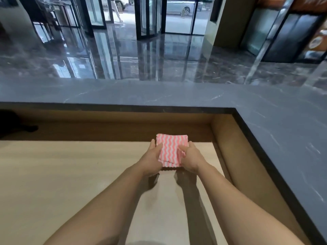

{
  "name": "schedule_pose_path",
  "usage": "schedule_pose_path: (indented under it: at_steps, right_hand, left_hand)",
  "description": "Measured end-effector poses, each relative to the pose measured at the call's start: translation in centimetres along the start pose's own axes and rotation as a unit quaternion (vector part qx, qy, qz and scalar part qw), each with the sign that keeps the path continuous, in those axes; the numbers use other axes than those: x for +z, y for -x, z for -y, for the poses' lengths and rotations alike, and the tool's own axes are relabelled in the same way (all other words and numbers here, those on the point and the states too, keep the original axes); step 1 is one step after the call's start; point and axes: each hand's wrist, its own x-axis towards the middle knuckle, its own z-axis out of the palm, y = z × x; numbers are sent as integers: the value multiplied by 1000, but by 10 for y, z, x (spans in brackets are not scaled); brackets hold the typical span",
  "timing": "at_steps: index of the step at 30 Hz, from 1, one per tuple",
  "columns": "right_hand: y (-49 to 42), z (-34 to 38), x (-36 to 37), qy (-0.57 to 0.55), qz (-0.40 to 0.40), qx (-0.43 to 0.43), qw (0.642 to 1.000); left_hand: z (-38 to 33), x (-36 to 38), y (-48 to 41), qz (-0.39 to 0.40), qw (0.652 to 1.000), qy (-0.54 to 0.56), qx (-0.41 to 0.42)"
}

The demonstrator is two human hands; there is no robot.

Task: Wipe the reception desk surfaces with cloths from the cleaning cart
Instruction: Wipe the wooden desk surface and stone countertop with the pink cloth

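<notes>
Only one view exists — a wide-angle camera on the person's head, facing forward and down. The pale lower desk [53,174] lies close beneath. The left hand [151,160] and right hand [192,160] hold the cloth [170,147] in the centre, at the end of the stretched arms. The dark counter [159,92] and lobby floor [123,64] recede above.

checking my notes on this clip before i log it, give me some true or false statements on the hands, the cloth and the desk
1. The left hand and the right hand both grip the pink-and-white striped cloth. True.
2. The cloth is spread open in a single layer. False: it is folded into a compact pad.
3. The cloth is over the dark marble raised counter. False: it is over the light lower desk, in front of that counter.
4. The raised counter turns a corner on the person's right. True.
</notes>
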Motion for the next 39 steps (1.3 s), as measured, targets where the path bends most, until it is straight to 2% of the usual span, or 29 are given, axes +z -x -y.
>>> schedule_pose_path:
  at_steps: [4,7,9,12,14,18,25,28,30,33,35,39]
  right_hand:
    - [-13,-10,20,77,-39,17,996]
    - [-26,-4,35,95,-73,-34,992]
    - [-39,2,45,113,-82,-72,987]
    - [-56,11,61,147,-59,-105,982]
    - [-64,13,74,157,-32,-97,982]
    - [-81,23,84,167,-29,-99,981]
    - [-122,57,79,171,8,-183,968]
    - [-146,36,68,158,6,-167,973]
    - [-160,0,52,177,-41,-146,972]
    - [-170,-70,16,226,-114,-70,965]
    - [-172,-103,-1,241,-129,-34,961]
    - [-176,-104,5,228,-147,8,963]
  left_hand:
    - [25,-1,-13,3,1000,-15,-17]
    - [38,-7,-25,-34,988,-145,-39]
    - [44,-13,-33,-54,978,-195,-50]
    - [59,-25,-46,-55,966,-238,-87]
    - [71,-38,-52,-55,953,-277,-110]
    - [85,-55,-61,-25,940,-309,-143]
    - [87,-59,-69,17,924,-349,-157]
    - [83,-63,-69,32,917,-361,-166]
    - [80,-63,-69,37,914,-366,-172]
    - [78,-64,-69,38,913,-366,-174]
    - [78,-64,-68,37,914,-365,-171]
    - [78,-65,-66,30,917,-359,-169]
